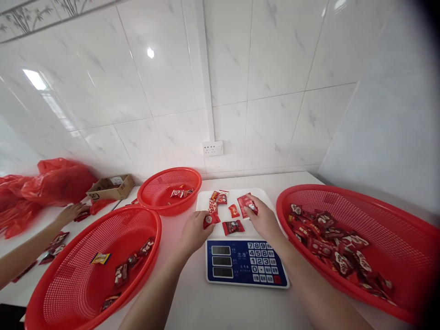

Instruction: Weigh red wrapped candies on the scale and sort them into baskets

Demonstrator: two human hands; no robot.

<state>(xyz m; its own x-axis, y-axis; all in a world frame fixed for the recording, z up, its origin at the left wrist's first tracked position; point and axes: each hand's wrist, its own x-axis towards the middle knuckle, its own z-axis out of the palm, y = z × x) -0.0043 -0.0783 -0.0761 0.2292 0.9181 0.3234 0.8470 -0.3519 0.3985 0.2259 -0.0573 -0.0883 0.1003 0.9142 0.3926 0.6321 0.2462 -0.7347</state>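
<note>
My left hand (193, 233) is closed at the left side of the scale's white pan (252, 229), its fingertips on a small red wrapped snack (210, 220). On the right, my right hand (264, 217) pinches a red and white snack packet (244, 205) over the pan. Between my hands lie a small red-and-gold candy (234, 211) and a dark red wrapped snack (233, 227). More red packets (221, 197) sit toward the pan's back left. In front is the scale's blue keypad panel (246, 263); its display digits are too faint to read surely.
A large red basket (343, 192) with many wrapped snacks stands right. Two red baskets, a near one (156, 224) and a smaller far one (197, 176), stand left. Beyond are another person's hand (70, 213) on a packet, a cardboard box (125, 188) and red plastic bags (63, 183).
</note>
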